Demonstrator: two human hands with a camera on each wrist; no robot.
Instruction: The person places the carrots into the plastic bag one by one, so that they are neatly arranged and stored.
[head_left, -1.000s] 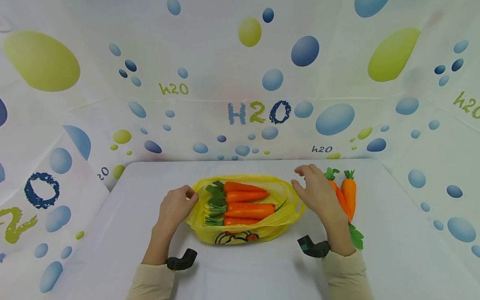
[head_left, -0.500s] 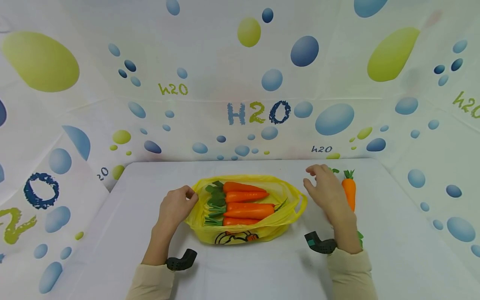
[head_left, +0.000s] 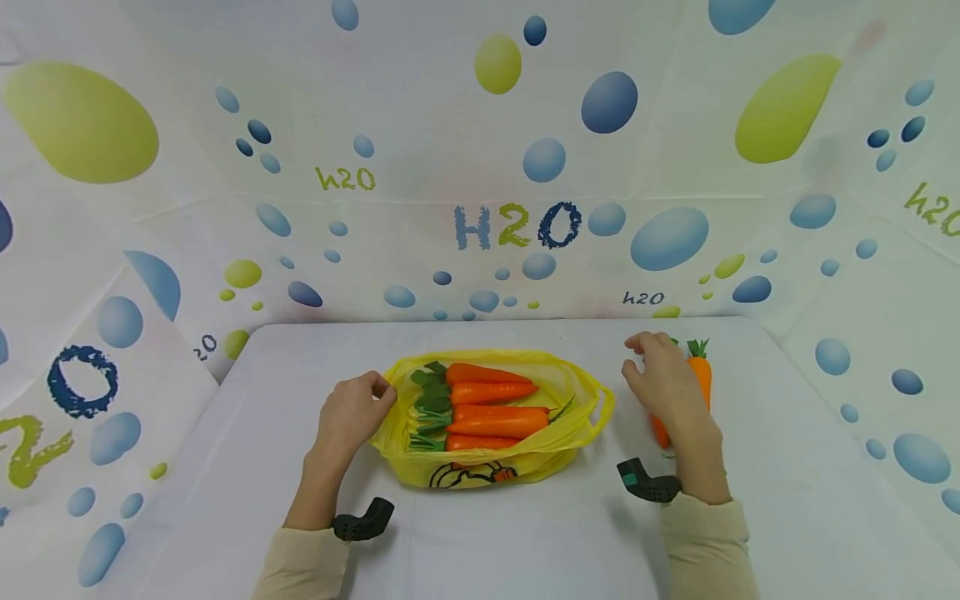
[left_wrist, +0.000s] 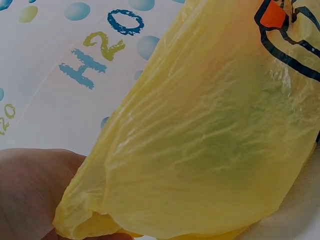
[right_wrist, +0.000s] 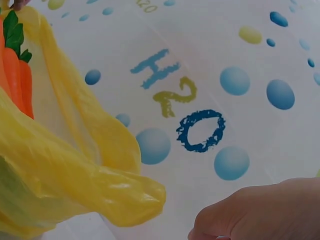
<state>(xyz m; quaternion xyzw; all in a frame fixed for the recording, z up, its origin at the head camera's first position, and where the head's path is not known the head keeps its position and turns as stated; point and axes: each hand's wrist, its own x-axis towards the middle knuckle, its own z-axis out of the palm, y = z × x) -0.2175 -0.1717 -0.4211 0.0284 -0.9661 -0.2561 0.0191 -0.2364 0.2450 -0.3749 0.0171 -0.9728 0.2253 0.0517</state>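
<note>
The yellow bag (head_left: 543, 468) is pinched at its rim by the left hand (head_left: 357, 408). Nothing's gripped by the loosely bent right hand (head_left: 666, 385); just right of it, a loose carrot (head_left: 702, 379) is laid front-to-back, though any contact is kinda hidden.

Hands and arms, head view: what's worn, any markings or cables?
Left hand and right hand: bare, no gloves. Left sleeve and right sleeve: plain beige. Left camera and right camera: black, bent; the right one has a small green patch. No cables visible.
</note>
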